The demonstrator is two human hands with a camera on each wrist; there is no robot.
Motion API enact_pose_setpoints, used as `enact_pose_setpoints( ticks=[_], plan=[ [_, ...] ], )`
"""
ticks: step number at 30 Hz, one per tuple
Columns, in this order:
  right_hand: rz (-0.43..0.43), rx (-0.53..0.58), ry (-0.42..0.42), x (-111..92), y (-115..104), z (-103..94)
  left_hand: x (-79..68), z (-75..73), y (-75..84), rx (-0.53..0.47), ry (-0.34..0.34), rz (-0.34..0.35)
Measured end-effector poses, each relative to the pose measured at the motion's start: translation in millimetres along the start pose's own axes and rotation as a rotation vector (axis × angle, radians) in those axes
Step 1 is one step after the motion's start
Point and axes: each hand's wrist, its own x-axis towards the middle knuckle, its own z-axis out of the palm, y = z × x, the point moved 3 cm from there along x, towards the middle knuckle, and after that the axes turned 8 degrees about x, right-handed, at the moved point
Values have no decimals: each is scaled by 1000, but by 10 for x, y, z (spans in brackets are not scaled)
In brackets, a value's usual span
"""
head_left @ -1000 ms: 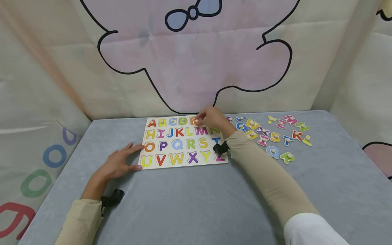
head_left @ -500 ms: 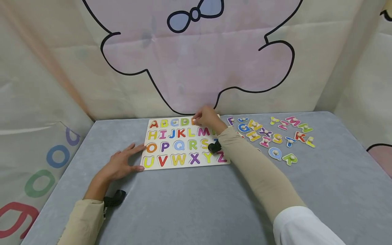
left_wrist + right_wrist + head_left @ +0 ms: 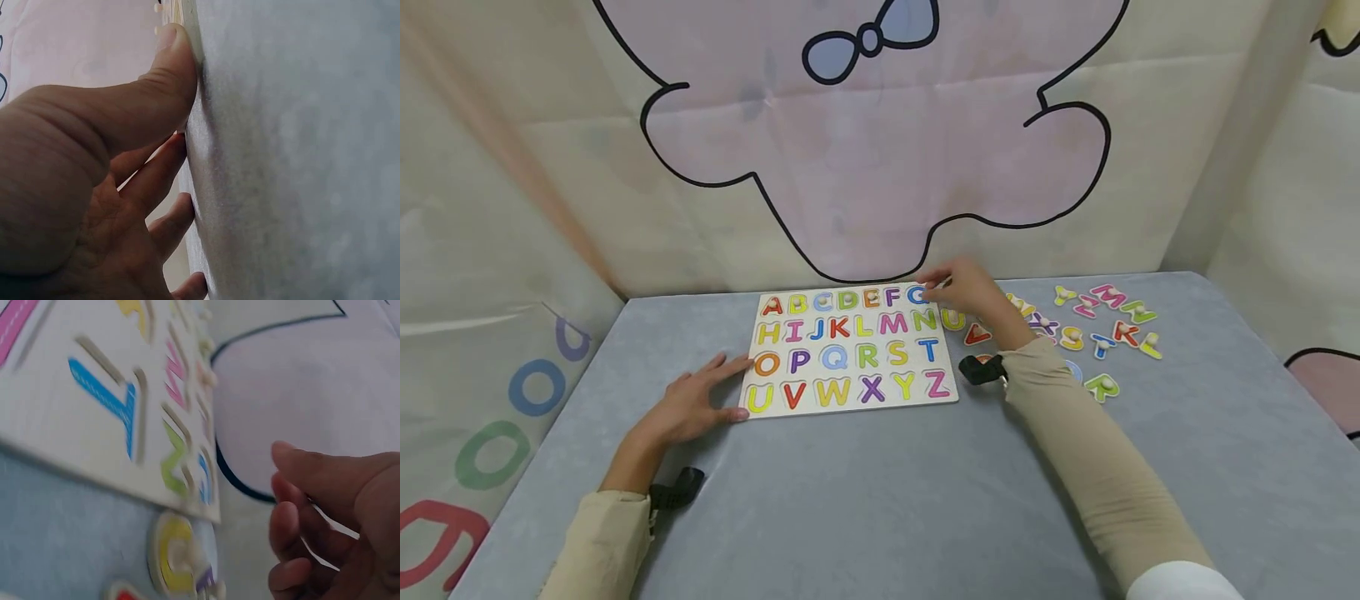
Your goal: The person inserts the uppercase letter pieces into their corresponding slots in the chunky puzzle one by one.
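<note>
A white alphabet board [image 3: 815, 358] with coloured letter recesses lies near the back of the table. Knobbed letter pieces sit in its top row, among them an orange E [image 3: 871, 297]. My left hand [image 3: 692, 402] rests at the board's left edge, fingers spread. In the left wrist view the thumb [image 3: 178, 62] touches that edge. My right hand [image 3: 973, 292] hovers by the board's top right corner, thumb and fingers loosely bent. Seen from the right wrist, nothing is between those fingers [image 3: 284, 519]. Close below lies a yellow U piece [image 3: 172, 556].
Loose knobbed letters spread over the right of the table, including a green R [image 3: 1102, 387], a blue T [image 3: 1102, 345] and a red V [image 3: 977, 334]. My right forearm [image 3: 1090, 442] hides some. A cloth wall [image 3: 850, 183] rises directly behind the board.
My right hand has let go of the E piece in the board's top row and moved right, past the board's corner. My left hand stays at the left edge.
</note>
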Motion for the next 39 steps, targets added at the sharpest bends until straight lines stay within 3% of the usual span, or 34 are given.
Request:
enact_pose_setpoints(
  ticks=[6, 19, 32, 36, 39],
  plan=[
    [60, 28, 50, -116, 317, -237, 42, 15, 0, -6, -20, -4],
    [167, -19, 108, -66, 556, -295, 18, 63, 23, -18, -9, -8],
    [178, -47, 77, -44, 596, -257, 12, 54, 20, -12, -30, -28],
    [186, -37, 100, -67, 535, -271, 12, 19, 6, -8, -31, -27],
    [160, -52, 71, -89, 446, -259, 7, -8, -7, -10, -23, -20]
  ],
)
